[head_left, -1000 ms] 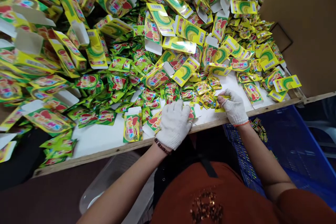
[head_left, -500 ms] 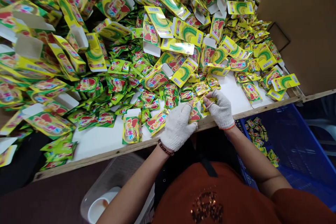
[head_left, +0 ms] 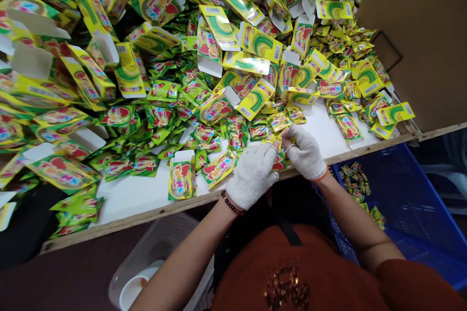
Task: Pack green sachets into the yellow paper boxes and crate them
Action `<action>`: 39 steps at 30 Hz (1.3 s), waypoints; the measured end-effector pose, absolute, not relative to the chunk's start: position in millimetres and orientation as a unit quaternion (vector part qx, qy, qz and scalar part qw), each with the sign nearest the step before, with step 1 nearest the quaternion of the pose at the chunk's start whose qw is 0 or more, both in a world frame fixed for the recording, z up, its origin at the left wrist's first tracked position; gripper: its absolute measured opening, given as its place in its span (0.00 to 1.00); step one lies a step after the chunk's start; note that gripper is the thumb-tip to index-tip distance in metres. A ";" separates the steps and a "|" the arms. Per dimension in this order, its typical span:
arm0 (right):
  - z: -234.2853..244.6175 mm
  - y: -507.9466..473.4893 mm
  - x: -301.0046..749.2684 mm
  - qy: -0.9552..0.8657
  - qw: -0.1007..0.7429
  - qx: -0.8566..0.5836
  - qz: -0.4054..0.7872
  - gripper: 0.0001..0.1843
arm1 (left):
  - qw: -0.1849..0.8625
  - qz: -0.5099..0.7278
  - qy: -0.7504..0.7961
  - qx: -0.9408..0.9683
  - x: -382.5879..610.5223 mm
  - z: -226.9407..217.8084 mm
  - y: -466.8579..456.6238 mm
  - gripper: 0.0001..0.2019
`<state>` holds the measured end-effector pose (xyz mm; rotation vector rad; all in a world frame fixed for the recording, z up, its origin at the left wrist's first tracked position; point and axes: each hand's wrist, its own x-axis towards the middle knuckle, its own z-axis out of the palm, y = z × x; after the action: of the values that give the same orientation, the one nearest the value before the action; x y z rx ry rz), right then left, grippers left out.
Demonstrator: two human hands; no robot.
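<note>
Both my hands wear white knit gloves with bare fingertips. My left hand (head_left: 254, 173) is closed around a small green and yellow candy box (head_left: 279, 161), which it mostly hides, near the front edge of the table. My right hand (head_left: 305, 152) meets it at the box's upper end, thumb and fingers pinched together; whether it grips a flap or a sachet there is too covered to see. Just beyond the fingers lie yellow candy sachets (head_left: 279, 121) and green candy sachets (head_left: 236, 137). Two flat boxes, one upright candy box (head_left: 182, 178) and one tilted candy box (head_left: 218, 169), rest left of my left hand.
A big heap of open cartons (head_left: 160, 2) and sachets covers the back and left of the white table (head_left: 127, 198). A brown cardboard panel (head_left: 419, 48) stands at right. Below are a blue crate (head_left: 404, 214) holding sachets and a clear tub (head_left: 120, 272) with a white cup.
My right hand has moved left and closed in against my left hand at the box. The yellow sachet that was by my right fingers is now hidden. The view has shifted slightly.
</note>
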<state>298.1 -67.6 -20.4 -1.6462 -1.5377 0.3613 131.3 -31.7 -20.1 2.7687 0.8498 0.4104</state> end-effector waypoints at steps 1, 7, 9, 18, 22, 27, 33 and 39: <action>-20.6 -67.4 294.8 -0.608 0.422 -0.660 0.130 0.09 | 0.112 0.157 0.289 0.938 132.2 -22.5 -30.7 0.29; -20.8 -77.0 292.9 -0.642 0.438 -0.608 0.162 0.17 | 0.123 0.256 0.333 0.899 128.6 -34.8 -30.9 0.29; -18.4 -82.9 299.9 -0.607 0.455 -0.624 0.185 0.18 | 0.101 0.258 0.345 0.897 126.7 -33.9 -32.0 0.31; -5.5 -92.0 301.8 -0.677 0.327 -0.616 0.233 0.13 | 0.078 0.278 0.339 0.895 130.4 -42.5 -34.2 0.31; 1.9 -94.1 298.8 -0.661 0.376 -0.590 0.272 0.12 | 0.097 0.341 0.336 0.873 131.5 -44.3 -36.3 0.35; 14.3 -84.2 307.4 -0.744 0.295 -0.548 0.244 0.09 | 0.232 0.402 0.338 0.819 138.4 -39.9 -43.5 0.31; -4.6 -77.0 307.6 -0.686 0.422 -0.570 0.166 0.10 | 0.495 0.422 0.393 0.650 126.9 -45.8 -46.0 0.22; -44.8 -81.5 290.7 -0.516 0.511 -0.594 0.346 0.11 | 0.557 0.412 0.379 0.614 114.5 -48.5 -41.7 0.18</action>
<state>290.7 -81.5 -44.8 -1.4300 -1.2425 0.8336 114.5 -41.7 -48.5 1.4487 0.8937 0.9714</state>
